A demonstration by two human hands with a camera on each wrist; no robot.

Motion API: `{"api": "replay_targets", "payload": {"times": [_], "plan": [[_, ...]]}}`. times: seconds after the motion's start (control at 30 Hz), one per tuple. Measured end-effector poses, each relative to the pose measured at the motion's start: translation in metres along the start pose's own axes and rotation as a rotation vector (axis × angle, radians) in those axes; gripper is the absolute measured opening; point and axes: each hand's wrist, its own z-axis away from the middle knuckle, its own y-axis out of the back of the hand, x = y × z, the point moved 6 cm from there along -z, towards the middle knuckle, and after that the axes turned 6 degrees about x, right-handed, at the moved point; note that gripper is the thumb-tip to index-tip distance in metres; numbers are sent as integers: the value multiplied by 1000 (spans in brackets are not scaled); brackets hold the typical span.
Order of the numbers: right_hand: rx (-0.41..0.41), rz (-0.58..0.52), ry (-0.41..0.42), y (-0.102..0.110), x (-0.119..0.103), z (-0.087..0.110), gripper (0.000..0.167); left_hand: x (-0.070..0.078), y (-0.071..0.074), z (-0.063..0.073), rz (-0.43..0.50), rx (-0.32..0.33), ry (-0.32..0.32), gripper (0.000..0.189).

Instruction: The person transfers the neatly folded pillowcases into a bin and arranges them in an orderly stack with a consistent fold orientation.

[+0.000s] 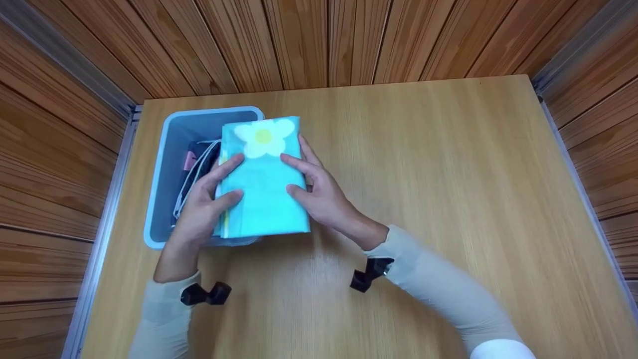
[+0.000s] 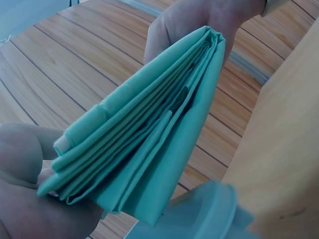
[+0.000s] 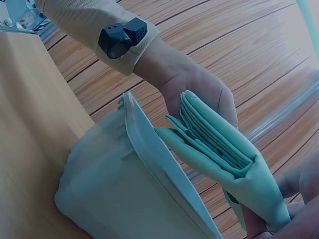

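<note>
A folded turquoise cloth (image 1: 271,199) with a white, yellow-centred flower print is held up over the right part of a blue plastic bin (image 1: 154,199). My left hand (image 1: 202,207) grips its left side, thumb and a finger on the top face. On the opposite side my right hand (image 1: 326,194) holds the edge, also with the thumb on top. In the left wrist view the cloth (image 2: 134,129) shows many stacked layers, fanned apart at the lower end. The right wrist view has the folded cloth (image 3: 224,144) above and beside the bin's rim (image 3: 159,154).
Inside the bin lie a dark item (image 1: 194,148) with pale cords (image 1: 202,162) and a pink patch (image 1: 190,160); the cloth hides the rest. The bin stands at the left of a wooden table (image 1: 423,174). Wood-plank walls (image 1: 349,40) enclose the back and sides.
</note>
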Motion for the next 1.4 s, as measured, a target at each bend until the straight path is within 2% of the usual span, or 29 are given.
{"api": "replay_targets", "payload": {"times": [0.33,0.5,0.77,1.03,1.2,1.4], "plan": [[-44,15,-30,-21,5,-10,56,1,23,5,-45,59,22,59],[-60,18,-37,-30,5,-16,56,5,35,7,-43,77,-11,57],[-75,27,-41,-44,5,-25,55,7,49,6,-47,67,17,58],[-88,95,-66,-56,10,-33,57,8,65,5,-63,53,-22,56],[-109,132,-90,-61,14,-38,57,4,74,2,-69,51,-20,54],[-148,147,-153,-66,19,-43,56,-4,86,0,-110,67,11,52]]}}
